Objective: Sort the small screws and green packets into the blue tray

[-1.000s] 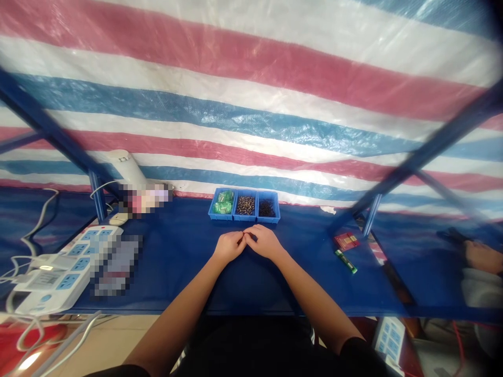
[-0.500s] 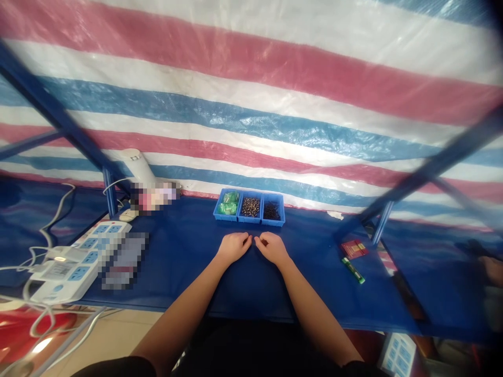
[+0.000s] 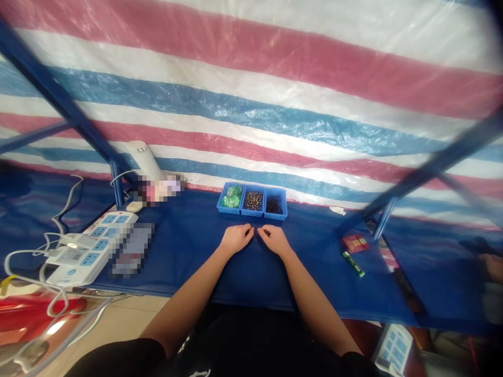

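Three blue trays stand side by side just above the centre of the frame, at the far side of the blue bench (image 3: pixel 251 277). The left tray (image 3: pixel 228 211) holds green packets (image 3: pixel 231 201), the middle tray (image 3: pixel 251 213) a heap of small brassy pieces (image 3: pixel 253 200), and the right tray (image 3: pixel 275 216) thin dark pieces (image 3: pixel 274 204).

Just below them, at the middle of the frame, I see the person's two hands, set close together with a narrow gap between the fingertips. The left hand (image 3: pixel 238 238) is in a loose curl, thumb and forefinger near each other; the right hand (image 3: pixel 275 240) mirrors it, with a dark patch inside its curl. From here I can't tell whether either grip pinches something small, or how tightly the hidden fingers fold. Both hands are apart from the trays.

Right of centre, a red packet (image 3: pixel 355 243) lies just above a slim green packet (image 3: pixel 353 264). A white power strip (image 3: pixel 101 245) sits at the left, below a pale cylinder (image 3: pixel 145 159). Behind it all hangs a striped sheet (image 3: pixel 251 104), and a co-worker's hand (image 3: pixel 493 267) blurs at the right edge.
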`<state>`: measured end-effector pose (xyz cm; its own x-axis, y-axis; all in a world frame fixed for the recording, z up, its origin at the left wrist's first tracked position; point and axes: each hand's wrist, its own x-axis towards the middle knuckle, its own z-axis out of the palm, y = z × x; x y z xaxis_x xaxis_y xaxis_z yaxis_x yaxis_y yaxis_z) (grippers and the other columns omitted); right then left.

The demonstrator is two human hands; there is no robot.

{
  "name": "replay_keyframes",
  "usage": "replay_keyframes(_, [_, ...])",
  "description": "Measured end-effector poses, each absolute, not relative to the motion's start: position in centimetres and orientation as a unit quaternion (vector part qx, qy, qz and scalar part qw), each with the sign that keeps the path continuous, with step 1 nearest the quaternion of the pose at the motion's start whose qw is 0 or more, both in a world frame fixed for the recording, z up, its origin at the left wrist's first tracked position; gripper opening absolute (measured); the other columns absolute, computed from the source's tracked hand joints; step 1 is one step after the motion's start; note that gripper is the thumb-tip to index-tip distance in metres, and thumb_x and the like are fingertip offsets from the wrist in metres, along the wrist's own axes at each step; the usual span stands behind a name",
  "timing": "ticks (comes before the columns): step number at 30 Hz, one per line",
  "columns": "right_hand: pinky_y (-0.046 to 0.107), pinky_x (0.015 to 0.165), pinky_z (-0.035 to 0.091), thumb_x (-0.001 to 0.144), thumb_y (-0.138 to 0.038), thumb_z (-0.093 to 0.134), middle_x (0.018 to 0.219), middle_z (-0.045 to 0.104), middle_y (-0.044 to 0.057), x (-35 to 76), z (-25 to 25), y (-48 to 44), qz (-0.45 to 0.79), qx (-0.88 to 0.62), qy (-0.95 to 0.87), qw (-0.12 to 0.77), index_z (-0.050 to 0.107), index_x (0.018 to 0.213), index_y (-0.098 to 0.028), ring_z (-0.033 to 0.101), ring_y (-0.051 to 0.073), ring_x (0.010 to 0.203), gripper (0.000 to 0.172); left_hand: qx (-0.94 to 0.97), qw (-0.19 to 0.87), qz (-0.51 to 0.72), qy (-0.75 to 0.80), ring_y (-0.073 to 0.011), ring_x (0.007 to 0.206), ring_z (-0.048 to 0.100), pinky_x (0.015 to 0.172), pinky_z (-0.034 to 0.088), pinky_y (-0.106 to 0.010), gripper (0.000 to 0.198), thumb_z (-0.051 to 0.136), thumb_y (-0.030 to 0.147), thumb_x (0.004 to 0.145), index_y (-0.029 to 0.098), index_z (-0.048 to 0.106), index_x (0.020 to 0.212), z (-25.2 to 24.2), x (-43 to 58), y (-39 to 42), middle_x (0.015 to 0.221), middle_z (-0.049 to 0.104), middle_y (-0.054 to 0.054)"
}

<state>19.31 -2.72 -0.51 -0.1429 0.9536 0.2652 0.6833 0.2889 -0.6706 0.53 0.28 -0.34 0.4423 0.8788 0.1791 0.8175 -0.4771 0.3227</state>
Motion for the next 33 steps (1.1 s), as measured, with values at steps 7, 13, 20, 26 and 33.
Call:
replay_keyframes(7, [0.026, 0.059, 0.038, 0.095, -0.037, 0.047, 0.062, 0.058, -0.001, 19.34, -0.53, -2.72, 0.204, -0.561, -0.726, 0.341, 0.056, 0.063, -0.021, 0.053, 0.015, 0.06, 0.037, 0.846, 0.097, 0.163, 0.498, -0.0166, 0.065, 0.06, 0.055, 0.028, -0.026, 0.035, 0.04, 0.042, 0.096, 0.021, 0.06, 0.075, -0.34, 0.48, 0.33, 0.074, 0.069, -0.003])
replay_keyframes(13, [0.027, 0.062, 0.043, 0.094, -0.035, 0.047, 0.072, 0.066, 0.001, 19.37, -0.64, -2.76, 0.222, -0.56, -0.719, 0.347, 0.066, 0.076, -0.022, 0.058, 0.016, 0.065, 0.029, 0.848, 0.09, 0.17, 0.494, -0.0169, 0.065, 0.06, 0.055, 0.029, -0.027, 0.035, 0.04, 0.04, 0.097, 0.022, 0.06, 0.074, -0.58, 0.44, 0.42, 0.073, 0.068, -0.003])
replay_keyframes(20, [0.04, 0.094, 0.048, 0.089, -0.029, 0.057, 0.106, 0.069, 0.007, 19.22, -0.03, -3.1, 0.168, -0.525, -0.735, 0.394, 0.064, 0.119, -0.024, 0.06, 0.023, 0.103, 0.031, 0.849, 0.098, 0.172, 0.489, -0.0167, 0.066, 0.061, 0.056, 0.03, -0.026, 0.033, 0.041, 0.039, 0.096, 0.022, 0.061, 0.076, -0.55, 0.33, 0.4, 0.075, 0.069, -0.003])
replay_keyframes(26, [0.044, 0.101, 0.043, 0.092, -0.026, 0.052, 0.116, 0.065, 0.01, 18.79, 0.2, -3.36, 0.115, -0.513, -0.766, 0.37, 0.062, 0.125, -0.023, 0.055, 0.026, 0.114, 0.034, 0.846, 0.116, 0.187, 0.485, -0.0164, 0.067, 0.061, 0.057, 0.034, -0.026, 0.031, 0.041, 0.038, 0.097, 0.023, 0.062, 0.08, -0.58, 0.24, 0.37, 0.075, 0.068, -0.001])
replay_keyframes(33, [0.041, 0.092, 0.043, 0.092, -0.028, 0.055, 0.108, 0.07, 0.007, 19.28, -0.26, -3.03, 0.142, -0.528, -0.762, 0.347, 0.068, 0.111, -0.024, 0.059, 0.024, 0.104, 0.023, 0.848, 0.121, 0.287, 0.428, -0.0209, 0.092, 0.059, 0.084, 0.043, -0.033, 0.028, 0.047, 0.036, 0.096, 0.021, 0.058, 0.116, -0.05, 0.11, 0.44, 0.096, 0.066, -0.006])
